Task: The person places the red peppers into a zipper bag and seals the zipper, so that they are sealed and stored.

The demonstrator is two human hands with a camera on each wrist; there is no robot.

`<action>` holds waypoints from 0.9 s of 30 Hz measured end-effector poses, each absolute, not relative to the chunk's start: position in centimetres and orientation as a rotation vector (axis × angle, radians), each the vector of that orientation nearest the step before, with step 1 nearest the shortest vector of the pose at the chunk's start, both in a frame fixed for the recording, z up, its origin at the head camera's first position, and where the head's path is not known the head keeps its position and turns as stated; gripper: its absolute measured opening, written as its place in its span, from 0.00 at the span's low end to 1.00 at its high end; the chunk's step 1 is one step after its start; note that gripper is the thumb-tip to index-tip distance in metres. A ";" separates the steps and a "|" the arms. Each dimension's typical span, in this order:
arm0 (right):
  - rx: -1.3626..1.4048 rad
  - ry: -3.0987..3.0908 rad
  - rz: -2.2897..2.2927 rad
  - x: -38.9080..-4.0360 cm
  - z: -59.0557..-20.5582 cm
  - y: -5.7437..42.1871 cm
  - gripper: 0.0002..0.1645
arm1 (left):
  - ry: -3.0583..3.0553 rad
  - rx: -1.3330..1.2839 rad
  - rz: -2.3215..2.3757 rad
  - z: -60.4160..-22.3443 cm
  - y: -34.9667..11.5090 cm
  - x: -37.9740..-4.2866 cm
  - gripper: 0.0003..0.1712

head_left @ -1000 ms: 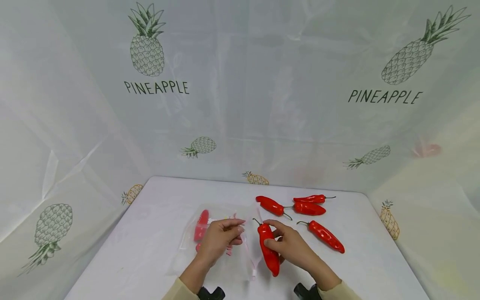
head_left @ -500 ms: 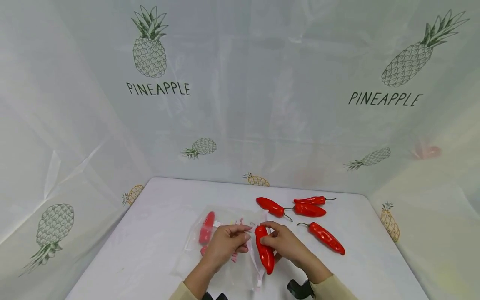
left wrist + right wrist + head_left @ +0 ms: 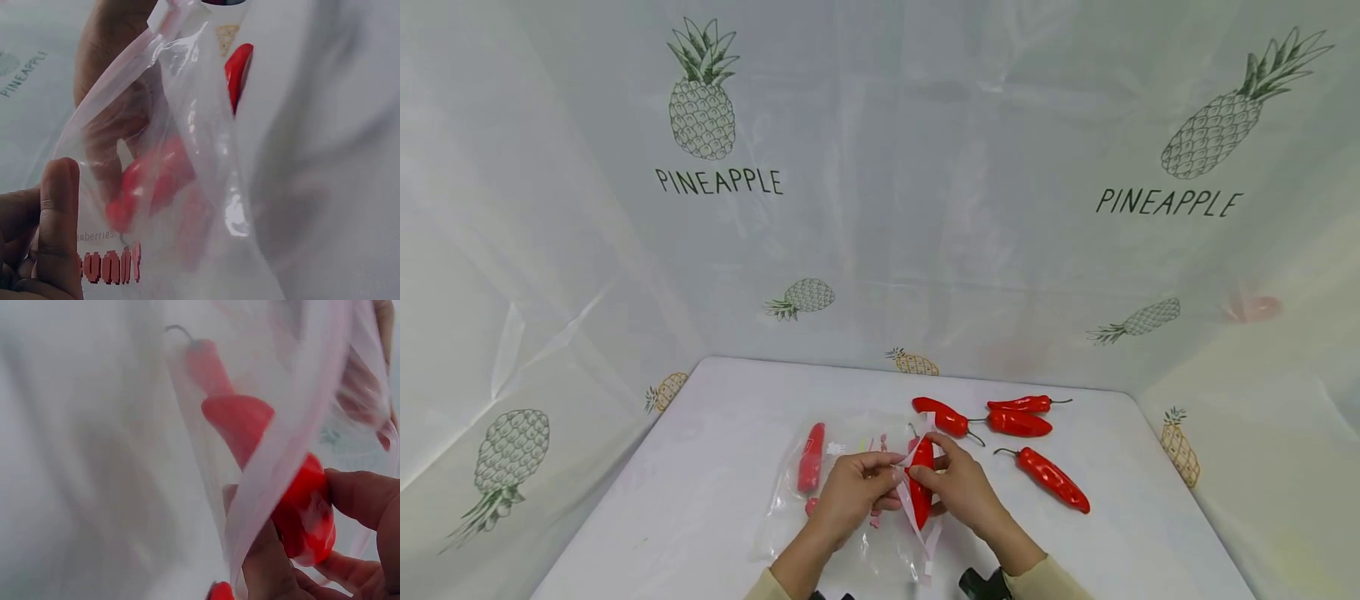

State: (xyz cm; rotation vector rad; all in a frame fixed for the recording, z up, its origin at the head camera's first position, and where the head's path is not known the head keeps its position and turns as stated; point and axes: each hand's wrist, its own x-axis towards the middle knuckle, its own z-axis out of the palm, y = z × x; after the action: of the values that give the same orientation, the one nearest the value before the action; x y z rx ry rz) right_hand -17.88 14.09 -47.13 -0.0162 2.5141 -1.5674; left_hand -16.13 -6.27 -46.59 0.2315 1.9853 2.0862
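A clear zip bag (image 3: 880,554) with a pale pink edge lies on the table, and a red pepper (image 3: 810,458) shows through its film. At the bag's mouth, my left hand (image 3: 852,493) pinches the edge between thumb and fingers. My right hand (image 3: 964,483) grips another red chili pepper (image 3: 921,492), thumb on one side and fingers on the other. In the right wrist view, one end of this chili pepper (image 3: 306,515) is past the pink edge, behind the film. Printed red letters (image 3: 112,265) show on the bag in the left wrist view.
Several red peppers lie on the white table (image 3: 647,500): a cluster including one pepper (image 3: 1018,421) at the back right, and a single pepper (image 3: 1052,479) to the right of my right hand. A pineapple-print sheet (image 3: 925,208) hangs around the table.
My right hand has moved left with the chili pepper, from beside the bag into its mouth. The left hand has shifted slightly right, and the bag's edge now stands apart around the pepper.
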 end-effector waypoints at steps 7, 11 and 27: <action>-0.005 2.544 -1.521 -17.6 -47.3 13.5 0.54 | 1.975 0.211 2.129 -46.5 -6.4 -16.3 0.18; -0.030 2.534 -1.530 -17.5 -47.3 13.4 0.55 | 1.985 0.185 2.141 -46.3 -6.4 -16.3 0.18; -0.120 2.394 -1.573 -17.3 -47.7 13.1 0.48 | 1.920 0.158 2.203 -45.6 -6.7 -16.4 0.20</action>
State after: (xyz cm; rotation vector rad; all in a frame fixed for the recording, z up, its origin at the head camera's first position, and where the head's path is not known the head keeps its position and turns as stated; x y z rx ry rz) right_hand -17.34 13.12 -47.69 -0.1201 2.3936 -1.5732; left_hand -16.44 -6.73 -45.62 0.1579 1.9205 2.2025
